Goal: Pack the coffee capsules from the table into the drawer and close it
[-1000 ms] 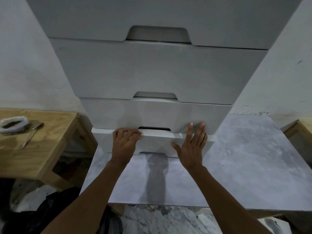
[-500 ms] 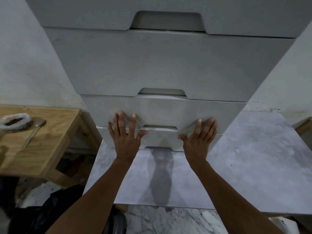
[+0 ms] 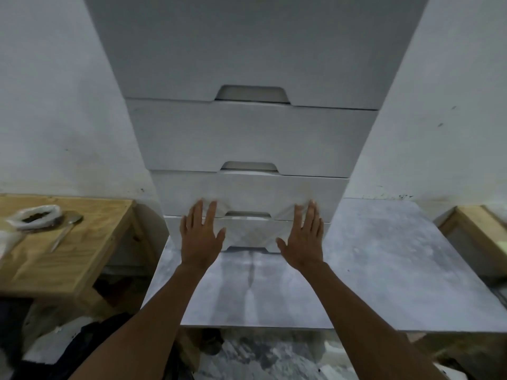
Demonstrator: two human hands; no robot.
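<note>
A white chest of drawers (image 3: 247, 133) stands on the grey marbled table (image 3: 384, 270). Its bottom drawer (image 3: 249, 234) sits pushed in, its front almost level with the drawer above. My left hand (image 3: 200, 237) lies flat on the left part of that front, fingers spread and pointing up. My right hand (image 3: 304, 237) lies flat on the right part in the same way. Neither hand holds anything. No coffee capsules are in sight.
A wooden side table (image 3: 63, 242) stands to the left with a white bag of dark stuff (image 3: 35, 216) and a spoon (image 3: 65, 231) on it. Another wooden piece (image 3: 477, 229) shows at the right edge. A dark bag (image 3: 90, 349) lies on the floor below.
The bottom drawer has slid inward, from sticking out to nearly flush. My left hand went from curled on its top edge to flat, and both hands moved apart on the front.
</note>
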